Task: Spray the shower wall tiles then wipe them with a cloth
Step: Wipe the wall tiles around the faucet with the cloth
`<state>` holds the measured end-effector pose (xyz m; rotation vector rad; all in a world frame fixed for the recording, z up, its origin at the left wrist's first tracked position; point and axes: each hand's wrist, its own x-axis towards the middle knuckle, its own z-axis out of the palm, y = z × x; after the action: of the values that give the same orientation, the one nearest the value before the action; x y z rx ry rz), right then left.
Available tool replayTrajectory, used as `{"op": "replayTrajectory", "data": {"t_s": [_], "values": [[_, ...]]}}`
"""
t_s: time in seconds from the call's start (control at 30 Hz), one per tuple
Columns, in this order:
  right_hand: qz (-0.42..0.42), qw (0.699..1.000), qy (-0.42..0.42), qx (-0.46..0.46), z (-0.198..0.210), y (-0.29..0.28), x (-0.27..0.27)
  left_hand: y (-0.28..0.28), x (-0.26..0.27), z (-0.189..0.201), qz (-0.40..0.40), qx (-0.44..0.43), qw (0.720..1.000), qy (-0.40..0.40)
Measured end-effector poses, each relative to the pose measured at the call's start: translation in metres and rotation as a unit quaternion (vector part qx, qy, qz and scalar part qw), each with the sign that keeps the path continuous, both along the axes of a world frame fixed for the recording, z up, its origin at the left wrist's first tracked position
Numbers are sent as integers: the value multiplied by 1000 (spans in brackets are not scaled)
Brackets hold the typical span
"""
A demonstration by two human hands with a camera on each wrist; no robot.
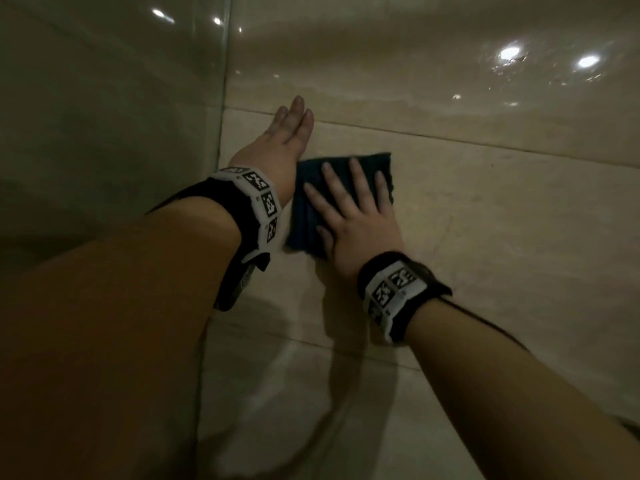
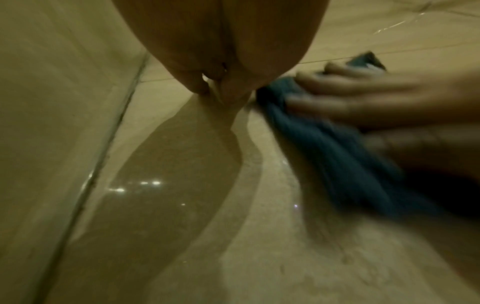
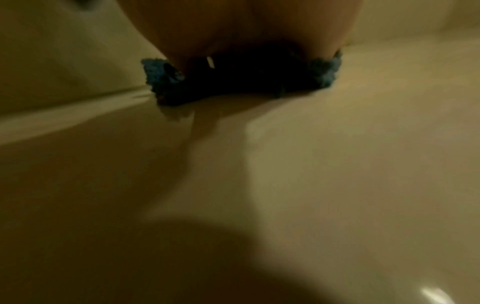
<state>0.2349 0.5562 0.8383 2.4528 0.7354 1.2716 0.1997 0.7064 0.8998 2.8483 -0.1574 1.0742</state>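
A dark blue cloth (image 1: 304, 202) lies flat against the beige wall tiles (image 1: 485, 209). My right hand (image 1: 349, 206) presses it to the tile with straight, spread fingers. My left hand (image 1: 287, 133) rests open on the tile just left of and above the cloth, fingers straight and together. In the left wrist view the blurred right hand (image 2: 363, 98) lies over the cloth (image 2: 337, 156), with my left hand (image 2: 221, 61) flat on the tile. From the right wrist, the cloth's edge (image 3: 161, 82) sticks out from under my palm (image 3: 239, 26). No spray bottle is in view.
A glass shower panel (image 1: 104, 116) stands at the left and meets the tiles along a vertical edge (image 1: 221, 133). Grout lines (image 1: 450, 140) cross the wall. The upper tiles are wet and glossy with light reflections (image 1: 509, 53).
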Motion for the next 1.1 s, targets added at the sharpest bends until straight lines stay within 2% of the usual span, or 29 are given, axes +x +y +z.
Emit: {"op": "replayTrajectory", "data": {"t_s": [0.13, 0.23, 0.37, 0.53, 0.67, 0.73, 0.8, 0.9, 0.97, 1.1], "values": [[-24, 999, -17, 42, 46, 1, 3, 3, 0, 3, 2, -2, 1000, -2], [-20, 999, -8, 49, 51, 4, 3, 4, 0, 4, -1, 1, 1000, -9], [-13, 997, 8, 70, 30, 8, -1, 4, 0, 2, -5, -4, 1000, -8], [1, 998, 51, 37, -23, 9, -6, 3, -2, 5, -19, -24, 999, 16], [-20, 997, 65, 23, -30, 10, -9, 10, -6, -15, -27, -32, 999, 27], [-26, 998, 54, 2, -22, 8, -11, 16, -8, -34, -7, -23, 999, 22], [-31, 999, 41, -15, -4, 8, -11, 23, -8, -48, 23, -51, 998, 21], [-40, 998, 46, 8, 37, 18, -9, 30, -15, -56, 91, -130, 985, 73], [-48, 997, 59, 28, 58, 30, -9, 30, -19, -57, 109, -136, 980, 97], [-28, 999, 26, 37, 52, 40, -6, 30, -21, -61, 107, -126, 981, 97]]}}
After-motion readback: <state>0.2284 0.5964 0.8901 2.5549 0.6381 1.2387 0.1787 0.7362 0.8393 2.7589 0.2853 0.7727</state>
